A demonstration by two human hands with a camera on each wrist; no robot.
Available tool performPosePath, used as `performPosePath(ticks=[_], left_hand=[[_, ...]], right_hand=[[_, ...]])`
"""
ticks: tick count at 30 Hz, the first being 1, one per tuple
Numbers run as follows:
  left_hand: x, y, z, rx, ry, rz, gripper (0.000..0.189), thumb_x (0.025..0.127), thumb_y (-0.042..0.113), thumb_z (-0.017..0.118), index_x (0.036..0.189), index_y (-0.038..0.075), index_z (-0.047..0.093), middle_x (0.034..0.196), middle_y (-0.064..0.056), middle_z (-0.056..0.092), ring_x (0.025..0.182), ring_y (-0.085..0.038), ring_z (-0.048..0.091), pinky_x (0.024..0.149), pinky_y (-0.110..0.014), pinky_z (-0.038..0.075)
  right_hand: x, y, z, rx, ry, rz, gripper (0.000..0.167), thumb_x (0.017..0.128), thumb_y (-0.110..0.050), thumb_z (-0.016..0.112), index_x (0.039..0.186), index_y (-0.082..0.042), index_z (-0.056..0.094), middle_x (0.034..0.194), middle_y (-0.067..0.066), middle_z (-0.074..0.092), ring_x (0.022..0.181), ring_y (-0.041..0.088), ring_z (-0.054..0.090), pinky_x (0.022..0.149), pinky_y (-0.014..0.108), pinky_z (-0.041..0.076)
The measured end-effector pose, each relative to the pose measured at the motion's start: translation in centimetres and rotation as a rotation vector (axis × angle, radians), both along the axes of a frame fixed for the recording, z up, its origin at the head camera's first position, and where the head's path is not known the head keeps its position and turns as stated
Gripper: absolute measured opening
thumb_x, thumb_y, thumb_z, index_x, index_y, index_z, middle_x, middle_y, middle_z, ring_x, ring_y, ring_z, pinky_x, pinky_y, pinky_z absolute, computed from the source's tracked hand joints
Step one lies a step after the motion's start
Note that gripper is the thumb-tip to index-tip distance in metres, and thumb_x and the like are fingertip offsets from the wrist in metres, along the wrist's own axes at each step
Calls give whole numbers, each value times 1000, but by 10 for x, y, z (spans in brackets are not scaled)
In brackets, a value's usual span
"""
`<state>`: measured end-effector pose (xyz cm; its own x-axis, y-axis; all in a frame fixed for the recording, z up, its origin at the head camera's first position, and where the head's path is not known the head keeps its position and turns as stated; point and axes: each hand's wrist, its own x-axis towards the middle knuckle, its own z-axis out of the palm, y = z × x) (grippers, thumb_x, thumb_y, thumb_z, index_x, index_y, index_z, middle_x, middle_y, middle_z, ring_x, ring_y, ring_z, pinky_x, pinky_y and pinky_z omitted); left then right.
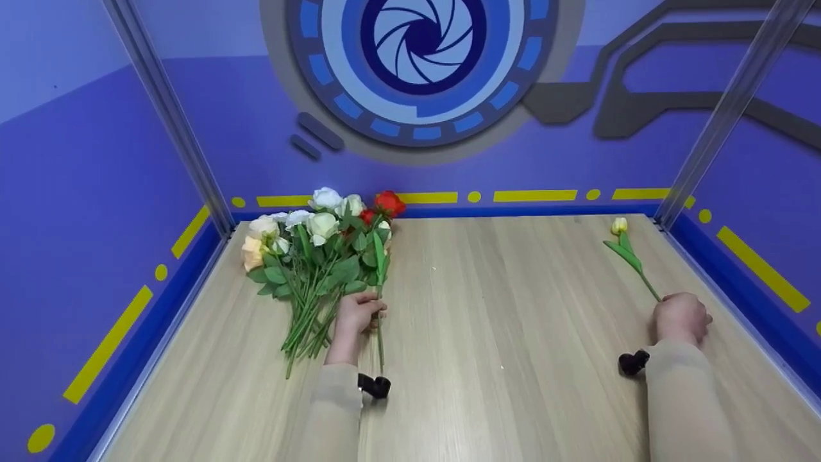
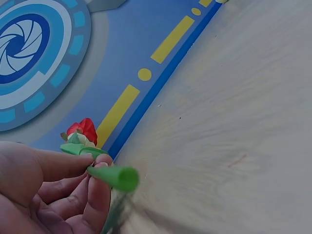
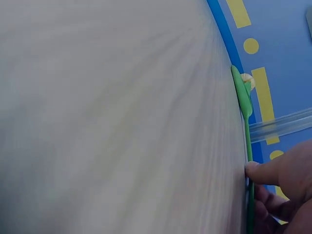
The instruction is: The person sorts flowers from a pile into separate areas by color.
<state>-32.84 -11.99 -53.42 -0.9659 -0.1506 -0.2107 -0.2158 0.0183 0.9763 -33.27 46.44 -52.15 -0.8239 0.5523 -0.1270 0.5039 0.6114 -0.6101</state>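
On the left of the table, my left hand point(image 1: 357, 313) pinches the green stem point(image 2: 117, 177) of a tulip between thumb and fingers. This tulip's long leaf point(image 1: 380, 256) stands up in front of the other flowers, and its pale bloom is partly hidden. Beside that hand lies a heap of roses with white point(image 1: 322, 227), peach point(image 1: 253, 251) and red blooms point(image 1: 389, 203), their stems fanned toward me. Far to the right, my right hand point(image 1: 682, 318) holds the lower stem of a pale yellow tulip point(image 1: 619, 226). In the right wrist view, the thumb presses on its stem point(image 3: 248, 139) close to the tabletop.
The wooden table point(image 1: 487, 333) extends between the two hands. Blue panels with yellow marks point(image 1: 535, 196) wall it in at the back and both sides. Metal posts point(image 1: 712, 128) rise at the back corners. A small black device point(image 1: 634, 363) sits at each wrist.
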Motion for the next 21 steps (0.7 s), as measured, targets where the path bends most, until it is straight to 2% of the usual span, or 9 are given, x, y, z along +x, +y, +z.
performPosePath(ticks=[3,6,11,16,21], left_hand=[[0,1,1,24,-4,1,34,99,-1,61,132,-10,60,89,-12,76,60,-10,59,51,-22,44],[0,1,0,22,5,2,33,99,-2,60,131,-11,60,89,-12,76,57,-10,58,49,-21,44],[0,3,-1,-23,19,5,32,98,-2,62,129,-11,61,87,-10,76,55,-10,56,49,-21,45],[0,5,3,-32,29,-13,34,99,1,63,131,-10,61,95,-14,78,58,-11,60,51,-21,47],[0,9,7,-43,40,-45,35,101,3,61,135,-8,61,105,-17,77,69,-12,67,53,-21,49]], right_hand=[[-2,-5,5,37,-47,-8,41,98,-6,41,128,17,56,140,46,41,132,64,30,103,69,34],[-4,-16,7,79,-39,-19,38,95,-2,40,123,20,55,138,50,36,133,66,24,105,72,30],[-14,-43,9,81,62,-3,44,98,-7,43,137,11,54,144,47,33,138,63,19,108,74,24],[-23,-82,13,71,166,99,42,104,-17,47,138,5,59,143,41,44,137,61,28,107,72,30],[-26,-127,14,67,255,201,37,105,-21,48,128,1,67,132,32,60,123,54,50,99,64,45]])
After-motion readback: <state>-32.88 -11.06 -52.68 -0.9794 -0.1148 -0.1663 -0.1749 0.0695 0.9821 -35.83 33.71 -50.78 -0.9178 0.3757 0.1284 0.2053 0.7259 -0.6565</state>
